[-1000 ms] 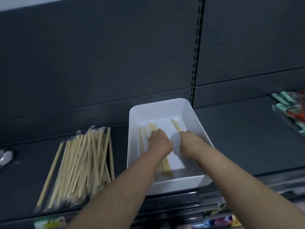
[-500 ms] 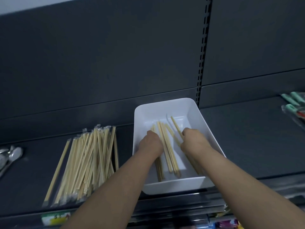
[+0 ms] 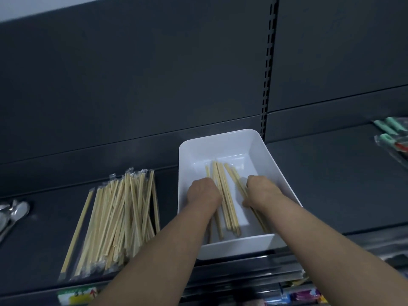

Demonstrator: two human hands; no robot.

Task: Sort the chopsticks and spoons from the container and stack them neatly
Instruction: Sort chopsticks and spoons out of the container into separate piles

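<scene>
White container point(image 3: 223, 144) holds loose chopsticks point(image 3: 225, 195); left hand point(image 3: 204, 193) and right hand point(image 3: 262, 193) sit on them, grasp can't be told.

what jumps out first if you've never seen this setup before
Both bare hands, left hand and right hand, reach into the white container at centre, onto loose chopsticks; their fingers are hidden. Left of it on the dark shelf lies a big fan of wrapped chopsticks, with metal spoons at the far left edge.

Chopsticks point(image 3: 225, 195) in container point(image 3: 223, 142); chopstick pile point(image 3: 119, 217) left; spoons point(image 3: 13, 214) far left.
</scene>
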